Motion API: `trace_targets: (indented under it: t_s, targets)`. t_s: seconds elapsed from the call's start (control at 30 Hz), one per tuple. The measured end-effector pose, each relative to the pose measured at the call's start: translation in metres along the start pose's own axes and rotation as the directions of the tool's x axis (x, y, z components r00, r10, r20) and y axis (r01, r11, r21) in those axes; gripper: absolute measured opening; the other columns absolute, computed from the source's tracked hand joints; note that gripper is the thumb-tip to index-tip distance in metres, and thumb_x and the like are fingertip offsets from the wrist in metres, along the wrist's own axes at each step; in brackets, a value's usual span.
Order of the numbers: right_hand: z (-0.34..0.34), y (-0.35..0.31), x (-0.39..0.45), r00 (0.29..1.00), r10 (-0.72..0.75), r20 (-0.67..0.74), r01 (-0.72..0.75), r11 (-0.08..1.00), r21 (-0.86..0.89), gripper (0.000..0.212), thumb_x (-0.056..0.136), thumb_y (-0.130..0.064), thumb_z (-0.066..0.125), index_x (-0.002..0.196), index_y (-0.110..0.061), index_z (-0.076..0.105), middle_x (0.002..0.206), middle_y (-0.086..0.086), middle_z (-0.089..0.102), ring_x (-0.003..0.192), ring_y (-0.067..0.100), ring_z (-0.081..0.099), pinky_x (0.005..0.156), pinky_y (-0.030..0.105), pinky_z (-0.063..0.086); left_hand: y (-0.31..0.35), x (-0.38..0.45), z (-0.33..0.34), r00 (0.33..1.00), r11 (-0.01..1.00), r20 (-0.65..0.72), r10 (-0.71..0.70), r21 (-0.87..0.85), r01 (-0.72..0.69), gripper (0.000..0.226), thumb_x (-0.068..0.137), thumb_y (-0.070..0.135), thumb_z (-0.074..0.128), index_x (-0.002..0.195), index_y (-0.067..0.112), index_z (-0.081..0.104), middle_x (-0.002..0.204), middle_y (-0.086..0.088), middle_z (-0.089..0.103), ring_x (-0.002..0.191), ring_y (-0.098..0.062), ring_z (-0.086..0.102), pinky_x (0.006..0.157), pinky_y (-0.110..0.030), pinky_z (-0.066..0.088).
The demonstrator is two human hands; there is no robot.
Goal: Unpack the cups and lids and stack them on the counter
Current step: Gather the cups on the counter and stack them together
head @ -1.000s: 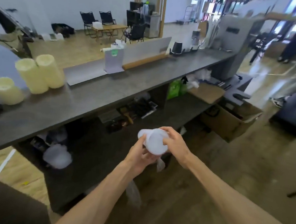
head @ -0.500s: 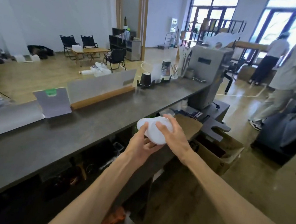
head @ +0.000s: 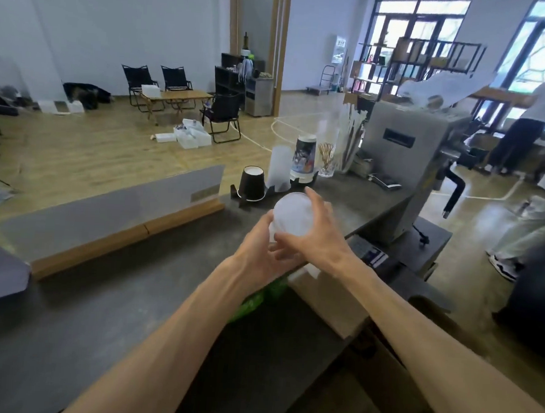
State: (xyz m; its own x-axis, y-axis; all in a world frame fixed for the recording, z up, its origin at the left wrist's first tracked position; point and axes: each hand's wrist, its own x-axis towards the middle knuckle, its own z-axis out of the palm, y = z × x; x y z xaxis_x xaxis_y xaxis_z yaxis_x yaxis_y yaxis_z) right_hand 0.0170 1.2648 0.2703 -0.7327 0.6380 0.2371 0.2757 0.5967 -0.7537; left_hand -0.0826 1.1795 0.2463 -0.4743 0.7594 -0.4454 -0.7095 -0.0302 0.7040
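Observation:
Both of my hands hold a stack of translucent white lids (head: 293, 216) above the dark grey counter (head: 125, 293). My left hand (head: 258, 253) grips the stack from below and from the left. My right hand (head: 319, 233) wraps it from the right, fingers curled over its round top face. Just beyond the stack, on a black holder at the counter's back edge, stand an upside-down black cup (head: 252, 182), a frosted stack of clear cups (head: 280, 168) and a printed cup stack (head: 304, 155).
A grey machine (head: 408, 163) stands on the counter's right end, with a glass of wooden stirrers (head: 326, 160) beside it. A wood-and-grey divider (head: 121, 210) runs along the counter's far side. Cardboard boxes (head: 332, 302) lie below right. Two people stand at the far right.
My hands have raised the lid stack up and forward toward the cups on the holder. The view has swung right along the counter and tilted up.

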Motion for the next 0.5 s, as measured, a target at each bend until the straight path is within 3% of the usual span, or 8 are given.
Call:
trace_targets:
  t_s: [0.07,0.17,0.23,0.4,0.5]
  targets:
    - [-0.004,0.015,0.035,0.999,-0.042,0.02,0.043,0.998,-0.039,0.1,0.078,-0.041,0.083,0.155,-0.028,0.021,0.137,0.004,0.032,0.121,0.014,0.038,0.1,0.025,0.034,0.007,0.031,0.008,1.0,0.998,-0.023,-0.012,0.064,0.014,0.062,0.093,0.055,0.06,0.132,0.007,0.057,0.104,-0.022,0.073,0.079,-0.034,0.076,0.059,-0.042,0.061]
    - [-0.01,0.039,0.095,0.995,-0.096,0.036,0.097,0.995,-0.025,0.095,0.08,-0.038,0.081,0.155,-0.026,0.022,0.14,0.006,0.036,0.128,0.021,0.04,0.102,0.033,0.038,0.019,0.08,0.024,0.993,0.99,-0.117,0.033,0.143,-0.016,0.071,0.098,0.058,0.051,0.145,0.006,0.039,0.119,-0.022,0.065,0.094,-0.035,0.072,0.074,-0.048,0.061]
    - [-0.013,0.058,0.14,0.99,-0.119,0.079,0.12,0.993,-0.003,0.097,0.079,-0.04,0.082,0.155,-0.023,0.023,0.144,0.007,0.038,0.131,0.021,0.04,0.102,0.033,0.038,0.027,0.114,0.04,0.979,0.989,-0.198,0.047,0.143,-0.018,0.072,0.099,0.055,0.05,0.147,0.004,0.036,0.129,-0.021,0.058,0.101,-0.035,0.069,0.076,-0.049,0.06]
    - [-0.012,0.083,0.217,0.977,-0.108,0.182,0.11,0.994,0.001,0.107,0.065,-0.064,0.079,0.15,-0.024,0.028,0.143,0.005,0.047,0.128,0.025,0.047,0.104,0.051,0.046,0.046,0.167,0.059,0.941,0.98,-0.326,0.094,0.198,-0.03,0.066,0.097,0.056,0.051,0.137,0.003,0.047,0.124,-0.018,0.06,0.102,-0.033,0.068,0.086,-0.049,0.058]
    - [-0.005,0.093,0.24,0.973,-0.087,0.214,0.081,0.996,0.036,0.111,0.056,-0.076,0.069,0.147,-0.026,0.03,0.142,0.004,0.047,0.127,0.025,0.047,0.103,0.053,0.046,0.05,0.185,0.055,0.913,0.972,-0.38,0.147,0.227,-0.062,0.061,0.097,0.058,0.051,0.127,0.005,0.058,0.115,-0.01,0.066,0.094,-0.027,0.071,0.086,-0.043,0.057]
